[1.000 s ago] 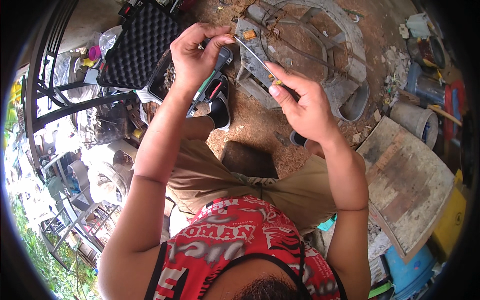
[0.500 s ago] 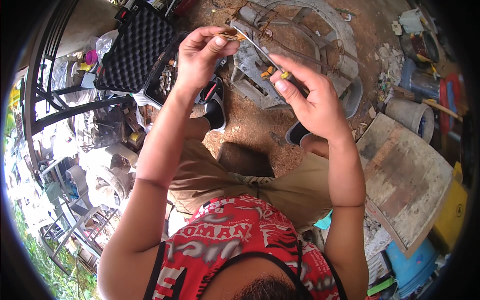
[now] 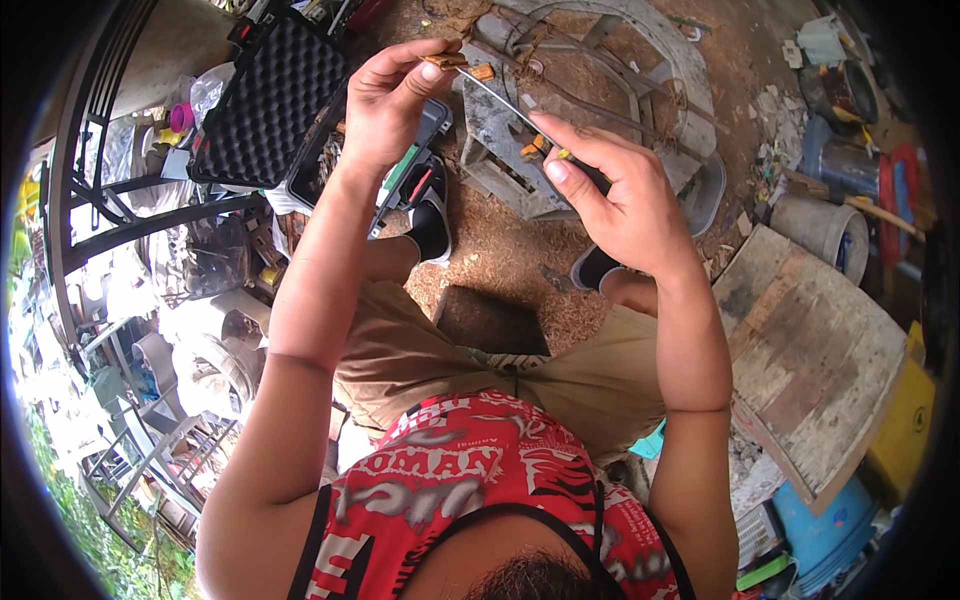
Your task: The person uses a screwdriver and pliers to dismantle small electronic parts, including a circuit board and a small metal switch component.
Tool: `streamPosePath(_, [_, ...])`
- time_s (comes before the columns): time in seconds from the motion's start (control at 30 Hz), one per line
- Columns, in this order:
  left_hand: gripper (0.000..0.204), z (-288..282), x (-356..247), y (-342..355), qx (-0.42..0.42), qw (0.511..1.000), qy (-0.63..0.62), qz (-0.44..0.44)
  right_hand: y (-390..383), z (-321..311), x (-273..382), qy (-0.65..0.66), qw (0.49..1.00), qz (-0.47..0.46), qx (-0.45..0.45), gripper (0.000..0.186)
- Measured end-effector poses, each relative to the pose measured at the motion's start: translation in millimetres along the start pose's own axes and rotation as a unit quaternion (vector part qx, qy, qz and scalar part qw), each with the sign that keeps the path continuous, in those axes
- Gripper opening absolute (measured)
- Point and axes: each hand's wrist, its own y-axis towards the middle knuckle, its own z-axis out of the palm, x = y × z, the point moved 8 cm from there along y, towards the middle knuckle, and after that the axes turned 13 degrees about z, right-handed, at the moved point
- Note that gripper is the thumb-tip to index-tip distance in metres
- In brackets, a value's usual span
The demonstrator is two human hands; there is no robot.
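Pinching a small brownish-yellow piece [image 3: 446, 61] between thumb and fingers, the left hand [image 3: 388, 105] is covering part of it, so I'm not making out its full shape. The right hand [image 3: 622, 198] is wrapping around a screwdriver [image 3: 500, 98], with the thumb and forefinger pressing near a yellow bit and the palm hiding most of the dark handle. Its thin shaft is running up and left from that grip to the pinched piece; the tip is getting lost by the left fingertips, so I can't tell if it's actually touching.

Just right of the pinch, an orange-brown chunk [image 3: 482, 72] is showing, and I can't tell if it's meeting the shaft. Another chunk [image 3: 533, 147] is sitting just left of the right thumb, on a grey slab [image 3: 490, 122]. Beyond and to the right, a big grey ring frame [image 3: 702, 75] is running off the top edge. Left of the left hand, a black foam-lined lid [image 3: 270, 110] is standing open, its case partly disappearing behind the forearm.
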Motion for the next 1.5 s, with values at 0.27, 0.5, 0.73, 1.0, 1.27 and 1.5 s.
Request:
streamPosePath(0.27, [0.02, 7.7, -8.2, 2.6, 0.065, 0.994, 0.084, 0.04, 2.0, -3.2, -5.6, -0.023, 0.996, 0.069, 0.053, 0.033])
streamPosePath(0.5, [0.015, 1.2, -9.6, -0.2, 0.02, 0.98, 0.19, 0.056, -4.1, 10.7, -7.3, 0.027, 0.999, 0.033, -0.032, 0.03])
streamPosePath(0.73, [0.015, 7.3, -16.9, 1.0, 0.086, 0.972, 0.205, 0.081, 3.2, 6.1, -32.8, 0.103, 0.96, 0.217, 0.143, 0.034])
streamPosePath(1.0, [0.015, 11.6, -20.1, 3.8, 0.072, 0.951, 0.279, 0.108, -3.4, 11.6, -18.0, -0.007, 0.995, 0.097, 0.006, 0.03])
streamPosePath(1.27, [0.021, 25.5, -26.6, 4.2, 0.089, 0.951, 0.261, 0.141, 0.4, 9.2, -19.1, 0.01, 0.993, 0.112, 0.021, 0.031])
streamPosePath(1.5, [0.041, 30.1, 10.9, -11.5, -0.041, 0.999, 0.015, -0.009, 0.5, 11.3, -10.5, -0.033, 0.997, 0.023, -0.067, 0.032])
